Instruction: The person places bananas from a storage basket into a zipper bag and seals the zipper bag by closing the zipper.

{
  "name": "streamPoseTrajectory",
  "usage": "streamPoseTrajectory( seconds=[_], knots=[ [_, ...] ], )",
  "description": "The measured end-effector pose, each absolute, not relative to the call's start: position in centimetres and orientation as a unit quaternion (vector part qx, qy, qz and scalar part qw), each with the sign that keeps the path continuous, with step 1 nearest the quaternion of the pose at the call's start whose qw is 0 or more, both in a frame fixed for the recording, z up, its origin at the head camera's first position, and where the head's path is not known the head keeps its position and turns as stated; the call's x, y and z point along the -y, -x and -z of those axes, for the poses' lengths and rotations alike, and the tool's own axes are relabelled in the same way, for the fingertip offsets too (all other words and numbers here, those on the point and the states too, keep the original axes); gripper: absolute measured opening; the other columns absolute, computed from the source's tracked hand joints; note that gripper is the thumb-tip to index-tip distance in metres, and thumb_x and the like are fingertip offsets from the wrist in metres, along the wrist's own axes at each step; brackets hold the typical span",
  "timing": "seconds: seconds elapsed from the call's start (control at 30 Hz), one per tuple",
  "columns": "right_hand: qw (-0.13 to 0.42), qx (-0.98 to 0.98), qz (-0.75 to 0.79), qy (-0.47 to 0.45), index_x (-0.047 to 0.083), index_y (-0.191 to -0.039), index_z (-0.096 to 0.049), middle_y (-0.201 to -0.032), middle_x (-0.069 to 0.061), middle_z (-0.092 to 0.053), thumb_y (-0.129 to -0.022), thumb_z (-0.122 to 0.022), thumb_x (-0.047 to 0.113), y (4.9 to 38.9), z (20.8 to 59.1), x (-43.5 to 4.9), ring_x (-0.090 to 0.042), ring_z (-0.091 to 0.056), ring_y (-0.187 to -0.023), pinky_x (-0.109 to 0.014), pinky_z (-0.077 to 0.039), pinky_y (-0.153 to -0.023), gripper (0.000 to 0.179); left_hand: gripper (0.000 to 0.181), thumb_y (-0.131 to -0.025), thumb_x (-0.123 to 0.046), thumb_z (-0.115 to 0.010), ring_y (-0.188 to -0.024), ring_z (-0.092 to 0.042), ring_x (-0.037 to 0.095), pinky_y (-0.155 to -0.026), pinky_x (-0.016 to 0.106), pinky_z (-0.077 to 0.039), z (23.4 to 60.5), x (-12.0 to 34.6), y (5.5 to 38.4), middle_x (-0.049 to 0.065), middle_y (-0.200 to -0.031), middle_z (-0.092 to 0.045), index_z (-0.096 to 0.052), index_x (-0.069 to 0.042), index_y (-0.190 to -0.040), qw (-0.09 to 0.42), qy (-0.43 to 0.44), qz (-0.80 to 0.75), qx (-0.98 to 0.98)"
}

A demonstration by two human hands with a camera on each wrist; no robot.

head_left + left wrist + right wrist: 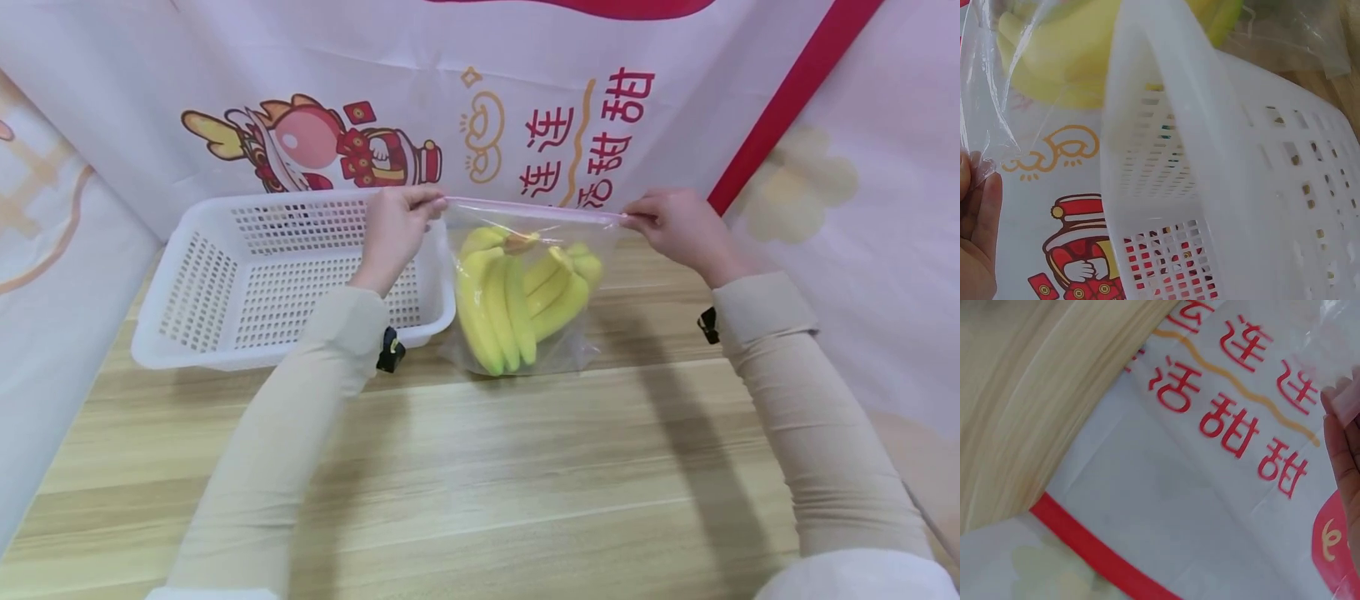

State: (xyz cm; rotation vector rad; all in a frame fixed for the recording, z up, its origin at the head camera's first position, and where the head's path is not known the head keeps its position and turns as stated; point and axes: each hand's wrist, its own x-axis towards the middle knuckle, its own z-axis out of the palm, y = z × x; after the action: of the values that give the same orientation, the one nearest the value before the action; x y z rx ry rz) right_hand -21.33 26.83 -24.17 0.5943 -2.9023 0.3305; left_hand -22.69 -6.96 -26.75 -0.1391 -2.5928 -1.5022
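A clear zip bag (pixel 566 354) with a pink strip along its top stands on the table, with two bunches of bananas (pixel 498 312) inside. My left hand (pixel 396 232) pinches the bag's top left corner between thumb and fingers. At the top right corner, my right hand (pixel 678 229) pinches the same edge, so the strip is stretched between the two. The left wrist view shows the fingers (pixel 985 212) at the clear film, with the bananas (pixel 1060 50) behind plastic. In the right wrist view, the hand (pixel 1344 444) holds the pinkish edge of the bag.
A white perforated basket (pixel 161 308) stands left of the bag, under my left forearm; its rim comes close to the bag's side. Behind the wooden table (pixel 480 492) hangs a white printed cloth (pixel 480 50) with red lettering. Cloth also hangs at both sides.
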Motion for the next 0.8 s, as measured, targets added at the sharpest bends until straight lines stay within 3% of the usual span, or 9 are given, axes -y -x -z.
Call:
streamPoseTrajectory(
  seconds=[0.47,0.57,0.7,0.8],
  knots=[
    [0.11,0.968,-0.143,-0.176,-0.004,-0.107,-0.07,-0.098,-0.025,-0.07,-0.088,-0.067,0.013,21.3,24.7,-28.4,-0.038,-0.064,-0.086,-0.052,-0.052,-0.084,0.026,0.023,-0.093,-0.017,-0.061,-0.099,-0.067,0.017,-0.079,0.022,-0.057,27.5,7.0,22.9,0.008,-0.115,-0.07,-0.07,-0.009,-0.113,0.08,0.053,0.501,0.86],
    [0.101,0.968,-0.174,-0.15,-0.003,-0.109,-0.069,-0.099,-0.024,-0.07,-0.091,-0.063,0.017,21.3,25.0,-28.2,-0.035,-0.065,-0.083,-0.036,-0.055,-0.072,0.027,0.024,-0.094,-0.019,-0.059,-0.096,-0.065,0.016,-0.08,0.023,-0.056,27.6,6.9,22.8,0.008,-0.112,-0.071,-0.069,-0.01,-0.114,0.08,0.046,0.485,0.869],
    [0.08,0.967,-0.224,-0.093,0.0,-0.114,-0.068,-0.106,-0.022,-0.069,-0.094,-0.059,0.029,21.3,25.3,-27.9,-0.029,-0.068,-0.078,-0.011,-0.046,-0.056,0.036,0.026,-0.097,-0.024,-0.054,-0.092,-0.064,0.018,-0.081,0.028,-0.054,27.8,6.5,22.6,0.008,-0.11,-0.07,-0.066,-0.011,-0.116,0.081,0.042,0.43,0.898],
    [0.069,0.965,-0.245,-0.06,0.004,-0.118,-0.066,-0.111,-0.02,-0.068,-0.095,-0.056,0.037,21.4,25.4,-27.6,-0.024,-0.069,-0.077,-0.009,-0.047,-0.056,0.042,0.028,-0.099,-0.028,-0.05,-0.088,-0.064,0.02,-0.079,0.031,-0.053,27.8,6.1,22.3,0.009,-0.106,-0.07,-0.062,-0.01,-0.117,0.083,0.04,0.386,0.918]
  ],
)
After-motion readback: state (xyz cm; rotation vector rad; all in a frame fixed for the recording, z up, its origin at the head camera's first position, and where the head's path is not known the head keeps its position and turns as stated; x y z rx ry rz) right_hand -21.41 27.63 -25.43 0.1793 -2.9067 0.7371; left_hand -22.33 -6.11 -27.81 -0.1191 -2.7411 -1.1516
